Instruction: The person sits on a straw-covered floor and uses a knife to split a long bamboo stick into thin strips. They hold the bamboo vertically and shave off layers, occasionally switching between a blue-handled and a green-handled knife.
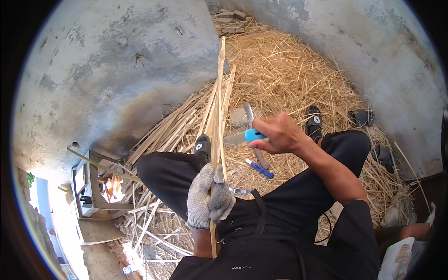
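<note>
My left hand (211, 197), in a grey knit glove, is closed round a long, narrow bamboo strip (216, 116) between my knees. The strip reaches up toward the wall corner, and its lower end comes out below the glove. A thinner sliver (222, 161) stands apart from it just above the glove. My bare right hand (280, 134) grips a knife (234, 139) by its light blue handle. Its blade points left, with the tip at the strip; whether it touches or cuts in, I cannot tell.
A long blade with a wooden handle (262, 159) and a blue utility knife (259, 169) lie between my feet. Bamboo strips (170, 122) lean at the left; shavings (284, 70) cover the floor. A metal frame (103, 205) stands left. Another person's arm (415, 230) shows at lower right.
</note>
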Motion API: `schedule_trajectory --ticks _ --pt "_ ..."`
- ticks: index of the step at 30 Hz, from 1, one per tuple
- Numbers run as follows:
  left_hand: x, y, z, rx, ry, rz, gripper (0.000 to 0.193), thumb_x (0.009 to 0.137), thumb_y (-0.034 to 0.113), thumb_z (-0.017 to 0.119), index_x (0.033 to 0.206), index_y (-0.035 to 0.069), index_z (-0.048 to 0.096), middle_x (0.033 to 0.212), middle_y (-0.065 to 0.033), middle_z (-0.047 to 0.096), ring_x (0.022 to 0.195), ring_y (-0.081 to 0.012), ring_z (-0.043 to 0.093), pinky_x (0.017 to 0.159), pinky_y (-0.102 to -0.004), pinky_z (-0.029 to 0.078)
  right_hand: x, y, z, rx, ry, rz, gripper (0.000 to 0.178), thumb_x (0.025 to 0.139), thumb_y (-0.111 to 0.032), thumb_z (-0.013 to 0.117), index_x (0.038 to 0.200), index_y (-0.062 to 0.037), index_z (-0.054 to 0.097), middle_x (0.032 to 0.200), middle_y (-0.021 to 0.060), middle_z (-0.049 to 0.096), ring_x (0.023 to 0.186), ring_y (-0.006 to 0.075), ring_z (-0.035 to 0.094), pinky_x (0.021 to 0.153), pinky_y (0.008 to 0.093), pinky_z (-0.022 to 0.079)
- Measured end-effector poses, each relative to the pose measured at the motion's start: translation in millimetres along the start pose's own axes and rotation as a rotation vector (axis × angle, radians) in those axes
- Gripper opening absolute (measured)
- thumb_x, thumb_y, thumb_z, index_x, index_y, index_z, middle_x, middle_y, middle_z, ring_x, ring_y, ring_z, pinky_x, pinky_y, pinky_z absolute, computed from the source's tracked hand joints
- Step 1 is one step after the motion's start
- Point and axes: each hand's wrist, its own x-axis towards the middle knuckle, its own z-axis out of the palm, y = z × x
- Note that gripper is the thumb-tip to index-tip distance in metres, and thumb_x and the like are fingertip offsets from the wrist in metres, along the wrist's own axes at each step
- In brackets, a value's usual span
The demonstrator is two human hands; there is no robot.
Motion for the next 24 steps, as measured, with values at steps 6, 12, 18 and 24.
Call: schedule_trajectory --ticks 6,12,18,24 --pt "-3.0 -10.3 5.2 0.232 0.096 -0.055 0.029 0.104 0.027 0.042 0.084 0.008 0.049 0.044 0.0015 0.034 0.026 -0.0094 0.029 0.026 -0.0247 0.026 4.9 -8.0 9.2 -0.005 0.175 0.003 0.047 0.095 -0.052 0.056 0.076 -0.0106 0.046 0.055 0.0009 0.048 0.040 0.0146 0.046 0.037 0.0335 0.036" --pt "-5.8 -17.7 14.4 0.342 0.085 -0.076 0.026 0.103 0.025 0.046 0.085 0.006 0.049 0.045 0.0017 0.034 0.026 -0.0093 0.027 0.027 -0.0250 0.024 11.3 -3.0 -11.8 -0.166 0.259 0.226 0.047 0.097 -0.048 0.056 0.075 -0.0068 0.046 0.052 0.0072 0.044 0.040 0.0234 0.048 0.039 0.0365 0.037" --pt "-2.1 -21.0 16.0 0.266 0.039 -0.089 0.026 0.103 0.024 0.044 0.086 0.005 0.049 0.044 0.0019 0.033 0.029 -0.0091 0.030 0.028 -0.0246 0.025 12.8 16.6 -7.4 -0.352 0.292 0.224 0.041 0.097 -0.040 0.057 0.076 -0.0066 0.047 0.053 0.0086 0.049 0.043 0.0248 0.052 0.040 0.0366 0.041" --pt "-25.0 -19.9 -30.1 0.184 0.186 -0.193 0.020 0.105 0.020 0.037 0.097 0.004 0.046 0.046 0.0024 0.036 0.029 -0.0101 0.036 0.025 -0.0234 0.029 -62.1 223.2 -80.8 -0.360 0.618 1.449 0.075 0.104 -0.056 0.021 0.097 0.0013 0.070 0.083 0.0174 0.070 0.070 0.0308 0.068 0.059 0.0481 0.050"
